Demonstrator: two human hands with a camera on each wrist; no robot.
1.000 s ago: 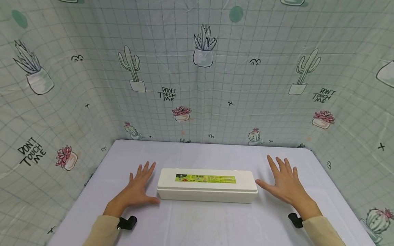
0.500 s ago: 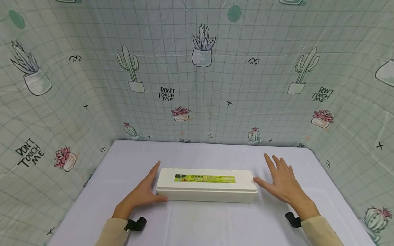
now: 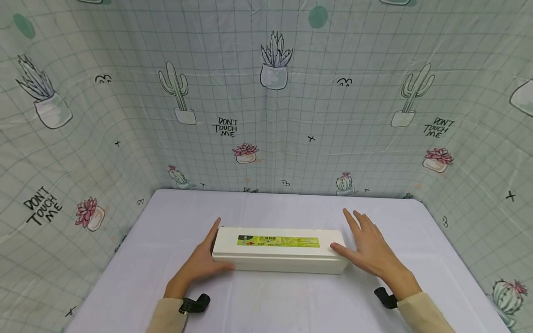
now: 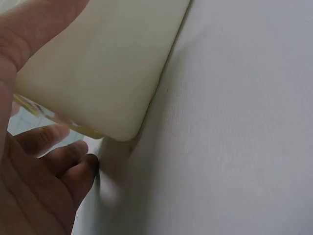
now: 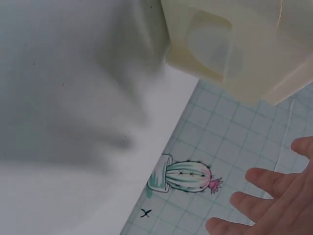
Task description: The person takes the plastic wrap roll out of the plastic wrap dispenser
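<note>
A long white cling film box (image 3: 279, 252) lies lengthwise across the table, with a yellow-green label (image 3: 278, 241) on its lid. My left hand (image 3: 200, 261) spans its left end, the thumb along the front side and the fingers behind the end. In the left wrist view the thumb lies over the box wall (image 4: 107, 63), and loosely bent fingers (image 4: 73, 171) appear just off its corner. My right hand (image 3: 372, 252) is spread by the right end, its thumb over the lid's edge; contact is unclear. The right wrist view shows a recessed box end (image 5: 210, 44) apart from the fingers.
A white cloth covers the table (image 3: 266, 300). Behind it and at both sides hangs a gridded curtain (image 3: 291, 115) printed with cacti. Each wrist wears a black camera mount, one on the left (image 3: 195, 304) and one on the right (image 3: 386, 298).
My left hand has moved right, from beside the box to around its left end. My right hand has come left, bringing its thumb over the lid's right edge. The box has not visibly moved.
</note>
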